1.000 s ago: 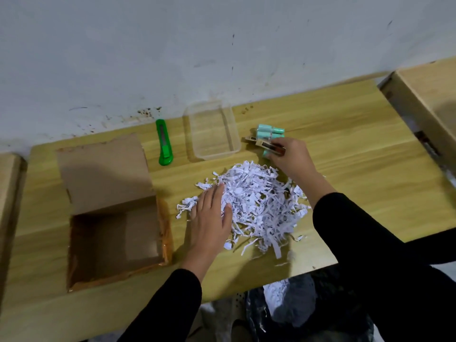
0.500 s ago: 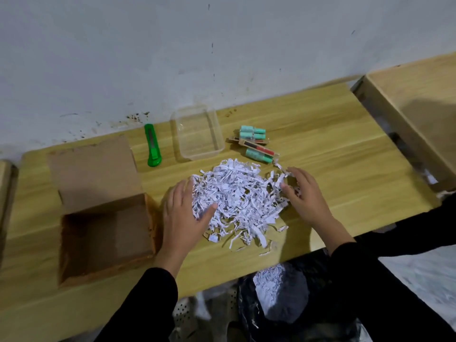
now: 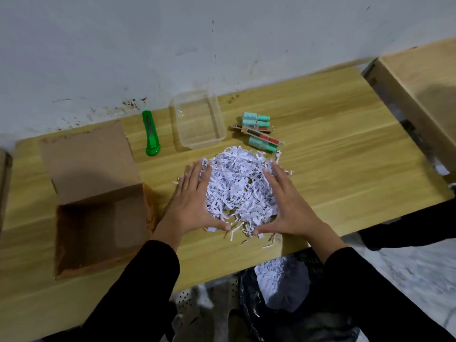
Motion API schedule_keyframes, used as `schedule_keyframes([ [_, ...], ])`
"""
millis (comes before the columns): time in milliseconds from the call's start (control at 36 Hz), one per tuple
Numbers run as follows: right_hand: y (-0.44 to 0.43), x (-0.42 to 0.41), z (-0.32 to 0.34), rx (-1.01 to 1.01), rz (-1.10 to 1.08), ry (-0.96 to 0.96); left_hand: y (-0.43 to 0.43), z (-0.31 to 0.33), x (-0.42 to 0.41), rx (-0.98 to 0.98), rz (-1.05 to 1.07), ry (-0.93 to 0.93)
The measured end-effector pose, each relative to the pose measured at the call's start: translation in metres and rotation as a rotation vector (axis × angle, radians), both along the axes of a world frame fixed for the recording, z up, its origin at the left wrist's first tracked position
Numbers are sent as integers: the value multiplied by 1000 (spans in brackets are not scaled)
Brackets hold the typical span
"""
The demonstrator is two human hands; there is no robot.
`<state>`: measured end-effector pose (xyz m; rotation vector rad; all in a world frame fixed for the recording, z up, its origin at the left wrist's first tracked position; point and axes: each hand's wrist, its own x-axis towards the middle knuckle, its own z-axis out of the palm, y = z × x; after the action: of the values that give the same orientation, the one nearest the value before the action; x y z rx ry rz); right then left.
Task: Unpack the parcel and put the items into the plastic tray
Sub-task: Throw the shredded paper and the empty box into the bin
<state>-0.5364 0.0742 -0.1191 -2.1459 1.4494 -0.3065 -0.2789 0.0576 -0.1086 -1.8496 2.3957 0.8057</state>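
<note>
A heap of white shredded paper (image 3: 238,188) lies in the middle of the wooden table (image 3: 345,156). My left hand (image 3: 191,204) presses flat against its left side and my right hand (image 3: 287,206) against its right side, fingers spread, cupping the heap between them. Behind the heap lie several small teal tubes (image 3: 255,120) and flat brown packets (image 3: 262,136), loose on the table. Left of them stands the clear plastic tray (image 3: 197,119), with nothing in it. The open cardboard parcel (image 3: 98,218) sits at the left, its flap folded back.
A green utility knife (image 3: 150,133) lies between the parcel's flap and the tray. A second wooden table (image 3: 424,90) stands at the right, with a gap between. Below the table's front edge a dark bag holds more shredded paper (image 3: 280,275). The wall runs close behind.
My right hand left the tubes and packets on the table and came back to the heap's right side. Both hands have pushed the shredded paper into a tighter pile.
</note>
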Motion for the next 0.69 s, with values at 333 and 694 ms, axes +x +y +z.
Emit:
schedule_keyframes([
  [333, -68, 41, 22, -45, 172, 316, -48, 6, -9, -19, -236, -112],
  [694, -75, 51, 30, 18, 266, 530, -28, 6, -3, 14, -182, -159],
])
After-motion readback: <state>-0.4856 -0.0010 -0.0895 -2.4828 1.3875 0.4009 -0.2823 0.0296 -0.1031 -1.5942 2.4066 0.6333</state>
